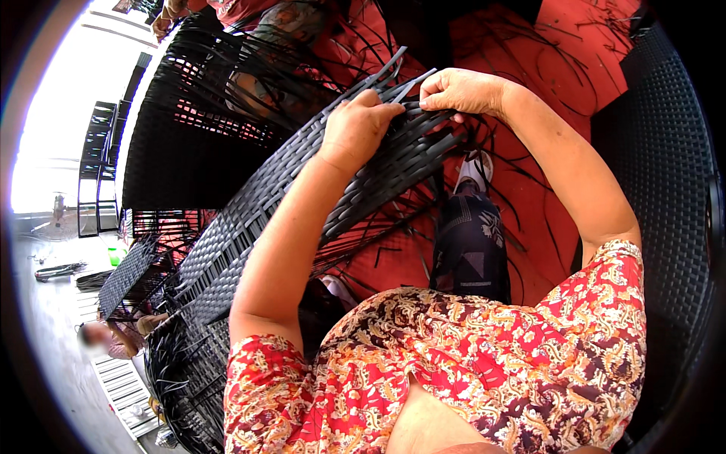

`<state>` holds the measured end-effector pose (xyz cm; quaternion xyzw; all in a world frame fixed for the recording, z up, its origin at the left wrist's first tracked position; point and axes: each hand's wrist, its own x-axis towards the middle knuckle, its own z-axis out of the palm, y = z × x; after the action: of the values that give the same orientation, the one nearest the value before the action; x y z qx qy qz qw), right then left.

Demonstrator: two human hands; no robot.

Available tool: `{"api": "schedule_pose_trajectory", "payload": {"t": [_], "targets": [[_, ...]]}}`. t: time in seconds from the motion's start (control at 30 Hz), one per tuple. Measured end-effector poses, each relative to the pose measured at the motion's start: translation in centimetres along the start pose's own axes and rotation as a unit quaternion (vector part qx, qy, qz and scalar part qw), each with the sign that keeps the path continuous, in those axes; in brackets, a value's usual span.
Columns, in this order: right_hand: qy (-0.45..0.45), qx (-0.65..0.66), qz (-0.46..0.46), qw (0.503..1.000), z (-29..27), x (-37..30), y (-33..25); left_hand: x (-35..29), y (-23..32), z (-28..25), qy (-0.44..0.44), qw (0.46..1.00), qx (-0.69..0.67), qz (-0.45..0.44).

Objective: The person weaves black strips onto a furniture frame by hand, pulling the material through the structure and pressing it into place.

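Note:
A long woven panel (261, 193) of flat dark grey strips runs from the lower left up to the centre, its strip ends loose at the upper edge. My left hand (357, 127) is closed on that edge, fingers curled over the weave, thumb pointing right. Just right of it, my right hand (463, 92) pinches a grey strip (417, 85) between thumb and fingers. More unwoven strips (446, 144) stick out below my right hand.
Red cloth (541, 189) with scattered strip offcuts covers the floor. Woven black furniture (185, 129) stands at the upper left, and a dark woven panel (658, 174) rises at the right. Another person (113, 337) is at the lower left. My shoe (475, 170) rests below the strips.

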<state>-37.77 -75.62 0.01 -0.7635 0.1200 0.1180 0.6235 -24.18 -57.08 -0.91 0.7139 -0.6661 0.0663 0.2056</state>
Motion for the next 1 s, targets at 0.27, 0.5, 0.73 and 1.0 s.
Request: {"api": "schedule_pose_trajectory", "payload": {"t": [0.27,0.5,0.73,1.0], "targets": [[-0.003,-0.064,0.008,0.998,0.2,-0.1,-1.2,3.7,-1.0,-2.8,-0.125,0.959,0.124,0.223],[0.018,-0.070,0.030,0.997,0.6,-0.3,-2.0,5.6,-1.3,-3.8,-0.187,0.934,0.135,0.272],[-0.006,-0.217,-0.058,0.975,0.8,1.9,-1.8,5.8,-1.5,-3.7,-0.187,0.931,0.130,0.285],[-0.021,-0.172,-0.033,0.984,1.1,3.2,-1.5,4.1,-1.3,-4.0,-0.160,0.968,0.066,0.181]]}}
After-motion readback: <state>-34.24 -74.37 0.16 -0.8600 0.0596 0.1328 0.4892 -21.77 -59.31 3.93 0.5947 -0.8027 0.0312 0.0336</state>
